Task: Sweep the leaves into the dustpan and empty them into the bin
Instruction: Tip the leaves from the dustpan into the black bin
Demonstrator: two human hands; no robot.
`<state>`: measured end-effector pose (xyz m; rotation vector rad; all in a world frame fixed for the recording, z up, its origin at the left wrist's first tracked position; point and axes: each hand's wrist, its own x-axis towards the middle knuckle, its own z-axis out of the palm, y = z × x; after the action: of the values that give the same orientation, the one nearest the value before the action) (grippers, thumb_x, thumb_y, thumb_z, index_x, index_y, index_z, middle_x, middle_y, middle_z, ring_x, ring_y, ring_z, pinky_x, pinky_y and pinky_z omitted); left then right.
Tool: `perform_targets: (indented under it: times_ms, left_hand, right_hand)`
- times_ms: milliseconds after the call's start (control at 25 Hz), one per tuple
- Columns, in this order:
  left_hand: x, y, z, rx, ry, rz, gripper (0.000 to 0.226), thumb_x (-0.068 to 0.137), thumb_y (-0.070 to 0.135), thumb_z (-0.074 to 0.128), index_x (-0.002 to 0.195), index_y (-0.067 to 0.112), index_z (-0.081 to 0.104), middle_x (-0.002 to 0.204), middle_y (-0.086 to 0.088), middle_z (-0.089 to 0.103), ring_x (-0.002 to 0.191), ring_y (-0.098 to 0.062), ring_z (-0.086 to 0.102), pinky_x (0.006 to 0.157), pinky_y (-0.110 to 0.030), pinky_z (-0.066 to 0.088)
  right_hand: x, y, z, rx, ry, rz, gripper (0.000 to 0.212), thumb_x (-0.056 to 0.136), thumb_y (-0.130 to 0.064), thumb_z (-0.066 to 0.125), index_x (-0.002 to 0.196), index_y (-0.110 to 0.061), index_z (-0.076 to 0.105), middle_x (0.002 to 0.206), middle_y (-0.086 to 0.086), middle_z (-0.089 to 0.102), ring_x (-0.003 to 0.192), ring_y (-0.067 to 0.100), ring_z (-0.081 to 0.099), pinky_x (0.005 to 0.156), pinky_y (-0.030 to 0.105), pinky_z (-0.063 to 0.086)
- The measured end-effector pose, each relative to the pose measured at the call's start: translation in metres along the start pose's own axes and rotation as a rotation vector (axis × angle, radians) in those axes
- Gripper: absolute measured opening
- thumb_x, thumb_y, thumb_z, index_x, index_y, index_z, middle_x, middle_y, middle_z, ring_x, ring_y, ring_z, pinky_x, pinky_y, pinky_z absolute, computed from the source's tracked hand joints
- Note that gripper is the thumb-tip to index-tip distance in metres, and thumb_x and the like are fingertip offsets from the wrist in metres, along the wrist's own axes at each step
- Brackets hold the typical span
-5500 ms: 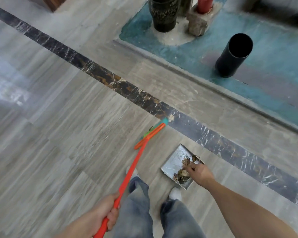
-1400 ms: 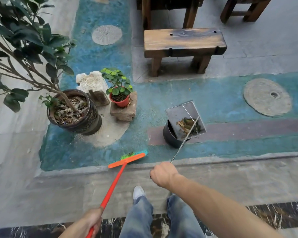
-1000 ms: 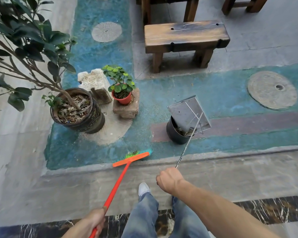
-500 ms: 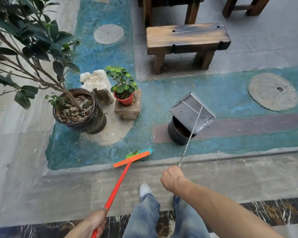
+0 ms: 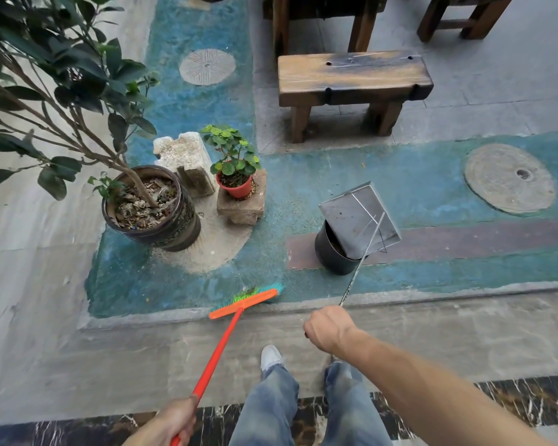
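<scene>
Emptying stage, seen from the head camera: the right hand [image 5: 327, 328], lower centre, grips the thin metal handle of the dustpan [image 5: 358, 217], which is tipped steeply over the black bin [image 5: 330, 255] at centre right, its lower edge at the rim; no leaves show on the pan's visible face, so the tipping appears nearly complete; the left hand [image 5: 171, 421], at the bottom edge, holds the orange broom [image 5: 244, 304], head resting on the floor near the kerb; remaining, by judgement: lifting the pan away.
</scene>
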<state>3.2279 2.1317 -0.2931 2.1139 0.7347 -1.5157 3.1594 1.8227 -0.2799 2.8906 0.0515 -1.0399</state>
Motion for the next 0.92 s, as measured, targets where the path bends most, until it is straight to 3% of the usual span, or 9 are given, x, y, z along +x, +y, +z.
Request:
perform_targets:
  times_ms: [280, 560, 720, 920]
  left_hand:
    - [0.013, -0.012, -0.007, -0.003, -0.015, -0.021, 0.057, 0.103, 0.03, 0.036, 0.052, 0.006, 0.04, 0.032, -0.001, 0.031, 0.018, -0.013, 0.026, 0.03, -0.01, 0.015]
    - [0.013, -0.013, -0.024, -0.018, -0.026, -0.012, 0.055, 0.103, 0.03, 0.04, 0.054, 0.004, 0.042, 0.03, -0.002, 0.033, 0.016, -0.012, 0.026, 0.027, -0.011, 0.014]
    - [0.015, -0.008, -0.036, -0.044, -0.046, 0.002, 0.052, 0.103, 0.028, 0.04, 0.057, 0.003, 0.042, 0.029, -0.002, 0.034, 0.015, -0.011, 0.025, 0.025, -0.011, 0.012]
    - [0.0, 0.011, -0.049, -0.102, -0.098, 0.025, 0.056, 0.103, 0.028, 0.041, 0.051, 0.007, 0.039, 0.032, 0.001, 0.03, 0.014, -0.009, 0.021, 0.025, -0.008, 0.008]
  right_hand:
    - [0.003, 0.004, -0.014, -0.003, 0.037, 0.012, 0.033, 0.096, -0.01, 0.04, 0.107, -0.013, 0.071, 0.111, 0.012, 0.071, 0.104, 0.034, 0.065, 0.08, 0.034, 0.049]
    - [-0.002, 0.044, -0.055, 0.007, 0.146, 0.055, 0.033, 0.094, -0.022, 0.04, 0.106, -0.009, 0.067, 0.104, 0.019, 0.071, 0.097, 0.039, 0.065, 0.073, 0.036, 0.048]
    - [-0.009, 0.075, -0.077, 0.02, 0.225, 0.146, 0.031, 0.097, -0.028, 0.038, 0.104, -0.011, 0.062, 0.1, 0.018, 0.071, 0.092, 0.038, 0.066, 0.065, 0.032, 0.036]
    - [-0.019, 0.084, -0.094, 0.157, 0.35, 0.28, 0.029, 0.096, -0.031, 0.04, 0.095, -0.012, 0.062, 0.092, 0.02, 0.07, 0.088, 0.04, 0.065, 0.069, 0.035, 0.047]
